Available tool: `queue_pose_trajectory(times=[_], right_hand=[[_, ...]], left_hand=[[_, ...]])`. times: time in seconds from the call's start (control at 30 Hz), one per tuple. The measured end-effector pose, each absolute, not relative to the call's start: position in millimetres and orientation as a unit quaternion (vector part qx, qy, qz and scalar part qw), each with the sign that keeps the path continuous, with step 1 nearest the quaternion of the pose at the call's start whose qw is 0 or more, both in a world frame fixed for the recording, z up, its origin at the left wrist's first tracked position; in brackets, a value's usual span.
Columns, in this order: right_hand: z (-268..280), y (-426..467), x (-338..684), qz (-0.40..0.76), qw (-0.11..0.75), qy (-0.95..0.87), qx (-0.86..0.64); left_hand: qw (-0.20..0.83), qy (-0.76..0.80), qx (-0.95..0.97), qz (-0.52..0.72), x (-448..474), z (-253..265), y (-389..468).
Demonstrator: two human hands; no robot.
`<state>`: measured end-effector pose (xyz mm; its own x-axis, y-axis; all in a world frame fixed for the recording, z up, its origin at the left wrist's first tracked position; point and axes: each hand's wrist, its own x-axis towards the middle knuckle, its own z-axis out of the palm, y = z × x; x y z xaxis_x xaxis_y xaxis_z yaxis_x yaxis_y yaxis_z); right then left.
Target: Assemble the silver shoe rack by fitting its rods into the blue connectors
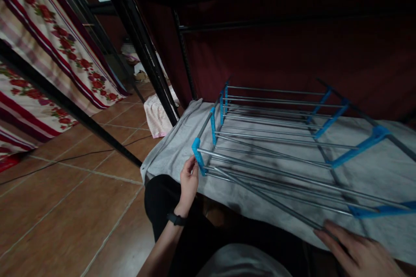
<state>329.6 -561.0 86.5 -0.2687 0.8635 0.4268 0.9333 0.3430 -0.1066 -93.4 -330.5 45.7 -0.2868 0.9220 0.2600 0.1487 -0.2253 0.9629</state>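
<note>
One rack [279, 139] rests on the grey blanket [172, 156], my left hand [189, 178] pinching its blue bracket [197, 152], apparently for steadiness, my right hand [360, 249] gripping a rod [271, 199], probably to control its tilt.

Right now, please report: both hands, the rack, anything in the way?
Left hand at blue bracket, grip unclear. Right hand holding grey rod. Rack on grey sheet. Rod overlaps rack's near side in view.
</note>
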Motion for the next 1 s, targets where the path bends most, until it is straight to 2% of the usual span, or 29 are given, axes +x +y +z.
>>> queue_pose_trajectory(times=[0.17,0.33,0.63,1.0], right_hand=[[63,-510,292,-0.093,0.137,-0.755,-0.635],[62,-479,268,-0.13,0.122,-0.769,-0.614],[56,-465,269,-0.124,0.163,-0.75,-0.629],[53,-454,279,-0.126,0.165,-0.769,-0.605]], left_hand=[[0.324,0.522,0.516,0.597,-93,56,-332],[0.327,0.512,0.518,0.602,-97,61,-330],[0.356,0.502,0.515,0.597,-93,55,-322],[0.366,0.515,0.513,0.581,-94,55,-324]])
